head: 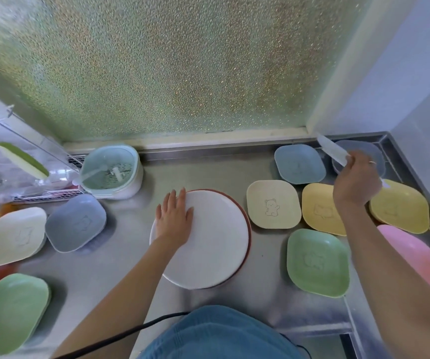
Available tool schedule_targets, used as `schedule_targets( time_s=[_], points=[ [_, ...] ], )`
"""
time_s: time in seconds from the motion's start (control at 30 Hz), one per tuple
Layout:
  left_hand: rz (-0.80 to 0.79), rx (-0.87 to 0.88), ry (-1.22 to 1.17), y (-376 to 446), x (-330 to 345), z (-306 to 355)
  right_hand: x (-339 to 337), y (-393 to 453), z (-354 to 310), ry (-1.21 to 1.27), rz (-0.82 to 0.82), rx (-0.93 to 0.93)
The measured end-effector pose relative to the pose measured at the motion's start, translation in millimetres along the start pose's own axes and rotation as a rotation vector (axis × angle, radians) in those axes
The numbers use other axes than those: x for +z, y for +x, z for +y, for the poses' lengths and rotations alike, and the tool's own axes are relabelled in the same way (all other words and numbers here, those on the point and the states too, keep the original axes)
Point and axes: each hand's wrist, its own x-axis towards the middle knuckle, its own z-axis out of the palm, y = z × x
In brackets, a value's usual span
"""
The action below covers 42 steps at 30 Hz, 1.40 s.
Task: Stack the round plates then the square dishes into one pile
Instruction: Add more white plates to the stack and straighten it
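Round plates (208, 242) sit mid-counter as a short stack — white matte plate on top, a red-brown rim of another plate showing along its right and lower edge. Left hand (173, 218) lies flat on the top plate's left side, fingers straight and together, gripping nothing. Right hand (356, 181) is raised over the back right corner, fingers curled round the edge of a thin pale plate (332, 151) held tilted on edge and motion-blurred; its shape is hard to read. Square dishes are spread around on the steel counter (131, 242), shallow with rounded corners, some with a faint animal outline in the base: right side has cream (273, 204), blue (299, 163), two yellow (320, 208) (400, 209), green (317, 263), pink (411, 252), and a grey-blue one (364, 151) behind the right hand; left side has cream (14, 235), grey-blue (75, 222), green (9, 312) — none stacked.
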Motion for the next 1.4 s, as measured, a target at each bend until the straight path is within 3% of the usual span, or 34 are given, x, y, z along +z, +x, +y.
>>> schedule_targets(
  time_s=[0.2, 0.27, 0.43, 0.5, 0.57, 0.7, 0.83, 0.93, 1.1, 1.27, 1.4],
  points=[
    [0.198, 0.123, -0.269, -11.0, -8.4, -3.6, -31.1, -32.2, -48.7, 0.203, 0.030, -0.114],
    [0.180, 0.051, -0.453, -13.8, -12.6, -1.1, -42.9, -56.4, -73.5, 0.309, 0.046, -0.190],
    [-0.014, -0.412, -1.593, -11.3, -40.5, 3.4, -66.2, -127.3, -127.6, 0.477, 0.067, -0.450],
    [-0.084, -0.513, -1.871, -10.5, -53.4, -11.8, -69.7, -155.6, -138.6, 0.502, 0.024, -0.559],
    [-0.111, -0.577, -1.984, -11.8, -62.0, -30.6, -70.9, -182.2, -144.4, 0.528, -0.027, -0.670],
    [-0.050, -0.620, -1.795, -26.6, -58.5, -58.4, -65.0, -225.5, -137.5, 0.555, -0.126, -0.865],
    [0.025, -0.617, -1.497, -45.7, -40.5, -78.6, -59.3, -253.1, -110.4, 0.598, -0.354, -0.935],
    [0.048, -0.569, -1.407, -51.5, -36.3, -79.8, -57.7, -264.8, -90.2, 0.598, -0.526, -0.753],
    [0.077, -0.428, -1.132, -60.1, -25.1, -65.3, -50.2, -265.1, -78.7, 0.665, -0.517, -0.306],
    [0.171, -0.376, -0.844, -66.9, -16.3, -54.4, -35.0, -247.7, -87.5, 0.425, -0.418, -0.150],
    [0.182, -0.312, -0.746, -72.2, -14.9, -55.0, -19.6, -237.3, -92.1, 0.461, -0.623, 0.022]
  ],
)
